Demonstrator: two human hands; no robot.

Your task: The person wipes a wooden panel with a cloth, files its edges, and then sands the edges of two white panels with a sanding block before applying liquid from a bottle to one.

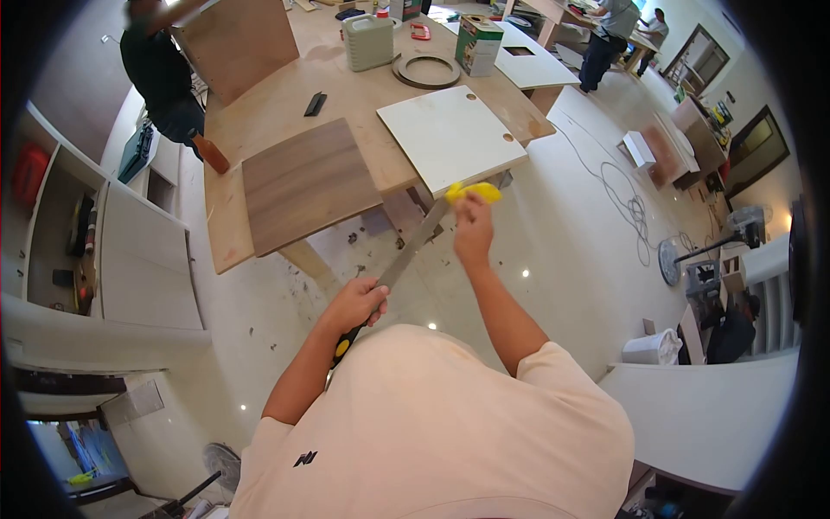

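Observation:
My left hand (pixel 356 303) is closed around a handsaw (pixel 417 244), near where its long flat steel blade meets the black and yellow handle. The blade slants up and away to the right; its teeth cannot be made out. Around the blade's far end, my right hand (pixel 473 227) pinches a bright yellow cloth (pixel 481 192). Just beyond that end lies a white panel (pixel 451 137) with two round holes, overhanging the table edge. To its left a brown wood-grain board (pixel 309 183) also sticks out over the edge.
The wooden worktable (pixel 259 112) carries a pale jerrycan (pixel 368 43), a green and white tin (pixel 479 45), a coil of edging (pixel 426 71) and an orange bottle (pixel 210 154). A person (pixel 160 82) stands at far left; others work behind. Cables (pixel 635 216) lie on the floor at right.

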